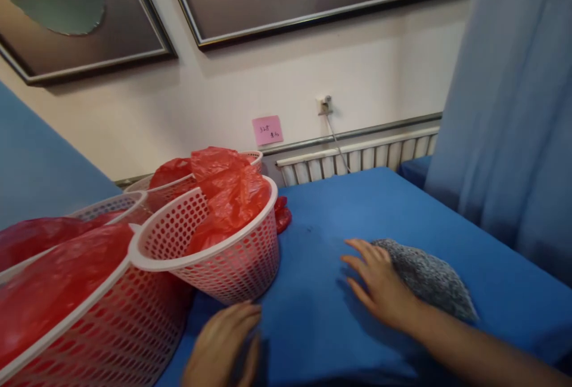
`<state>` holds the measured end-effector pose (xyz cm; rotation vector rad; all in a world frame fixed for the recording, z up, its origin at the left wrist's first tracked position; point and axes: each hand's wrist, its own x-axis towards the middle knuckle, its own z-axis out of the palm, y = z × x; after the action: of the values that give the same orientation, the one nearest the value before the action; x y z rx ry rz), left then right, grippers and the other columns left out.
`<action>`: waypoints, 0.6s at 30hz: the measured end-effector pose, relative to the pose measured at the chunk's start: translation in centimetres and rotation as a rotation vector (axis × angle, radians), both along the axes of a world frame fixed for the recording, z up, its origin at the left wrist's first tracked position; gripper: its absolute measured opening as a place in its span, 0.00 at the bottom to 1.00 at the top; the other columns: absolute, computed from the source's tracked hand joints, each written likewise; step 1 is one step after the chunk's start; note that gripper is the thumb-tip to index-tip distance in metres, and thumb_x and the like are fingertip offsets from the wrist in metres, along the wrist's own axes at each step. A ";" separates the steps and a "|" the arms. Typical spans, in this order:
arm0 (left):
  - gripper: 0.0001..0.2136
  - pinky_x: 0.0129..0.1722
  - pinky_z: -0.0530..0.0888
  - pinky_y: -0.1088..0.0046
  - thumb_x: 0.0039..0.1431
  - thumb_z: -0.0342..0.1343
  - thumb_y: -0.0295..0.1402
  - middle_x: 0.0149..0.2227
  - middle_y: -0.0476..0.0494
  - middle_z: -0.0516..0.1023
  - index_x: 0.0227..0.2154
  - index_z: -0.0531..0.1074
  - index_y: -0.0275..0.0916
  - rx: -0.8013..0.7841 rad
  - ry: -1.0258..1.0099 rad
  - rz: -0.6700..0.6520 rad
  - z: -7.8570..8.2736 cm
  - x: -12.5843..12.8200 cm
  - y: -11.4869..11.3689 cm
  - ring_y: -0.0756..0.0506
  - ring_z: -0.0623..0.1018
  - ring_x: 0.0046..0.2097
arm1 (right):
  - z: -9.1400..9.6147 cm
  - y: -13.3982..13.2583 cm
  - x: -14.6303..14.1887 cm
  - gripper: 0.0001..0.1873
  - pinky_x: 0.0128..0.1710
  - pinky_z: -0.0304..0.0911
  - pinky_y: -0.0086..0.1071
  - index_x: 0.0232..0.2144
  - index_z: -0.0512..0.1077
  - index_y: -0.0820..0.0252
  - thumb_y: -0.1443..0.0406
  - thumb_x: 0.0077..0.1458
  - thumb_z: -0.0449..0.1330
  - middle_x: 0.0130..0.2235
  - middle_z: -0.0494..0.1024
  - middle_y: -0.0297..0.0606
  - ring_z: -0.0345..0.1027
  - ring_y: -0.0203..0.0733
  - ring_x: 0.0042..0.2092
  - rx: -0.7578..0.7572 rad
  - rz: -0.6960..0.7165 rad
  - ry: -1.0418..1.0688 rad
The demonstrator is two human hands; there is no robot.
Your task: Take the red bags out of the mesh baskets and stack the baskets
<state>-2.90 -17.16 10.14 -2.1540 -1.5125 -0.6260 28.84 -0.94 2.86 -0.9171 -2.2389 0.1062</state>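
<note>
My right hand (pixel 375 279) is open over the blue table, fingers spread and pointing left, with nothing in them. Beside and partly behind it lies a flat grey speckled piece of fabric (pixel 431 279); whether the hand touches it I cannot tell. My left hand (pixel 226 345) is at the bottom, blurred, just in front of a white perforated plastic basket (pixel 254 262). Its fingers look loosely bent with a gap to the thumb, and no object shows in them. A crumpled red plastic bag (pixel 236 202) sits inside that basket.
More white baskets with red bags stand on the left, including a large basket (pixel 102 315) near me. A small red bundle (pixel 282 215) lies behind the nearest basket on the blue table (pixel 313 327). A radiator (pixel 357 157) runs along the wall; a blue curtain (pixel 513 107) hangs right.
</note>
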 end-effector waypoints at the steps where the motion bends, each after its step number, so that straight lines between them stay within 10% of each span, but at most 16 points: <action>1: 0.17 0.49 0.81 0.61 0.62 0.56 0.31 0.47 0.46 0.84 0.53 0.71 0.50 -0.035 -0.016 -0.075 -1.4 1.8 1.3 0.41 0.83 0.48 | -1.3 0.5 2.2 0.23 0.59 0.57 0.63 0.57 0.70 0.53 0.65 0.59 0.57 0.66 0.63 0.50 0.56 0.63 0.66 -0.043 -0.133 -0.088; 8: 0.15 0.58 0.76 0.54 0.63 0.53 0.27 0.57 0.41 0.78 0.51 0.74 0.44 -0.476 -0.166 -0.041 -8.8 7.8 7.0 0.39 0.78 0.57 | -6.2 4.3 11.6 0.26 0.49 0.68 0.53 0.63 0.66 0.45 0.58 0.64 0.51 0.65 0.66 0.49 0.69 0.60 0.57 -0.212 -0.442 -0.351; 18: 0.14 0.60 0.72 0.56 0.64 0.51 0.26 0.55 0.41 0.78 0.49 0.74 0.43 -0.528 -0.303 -0.027 -9.2 8.2 6.3 0.41 0.76 0.57 | -6.8 13.8 14.2 0.27 0.41 0.66 0.51 0.61 0.70 0.54 0.58 0.66 0.45 0.56 0.73 0.55 0.73 0.62 0.47 -0.220 -0.571 -0.456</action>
<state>5.29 -10.86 0.97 -2.5547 -1.9922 -0.6369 43.02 12.88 -3.97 -1.8160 -2.2905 -0.1354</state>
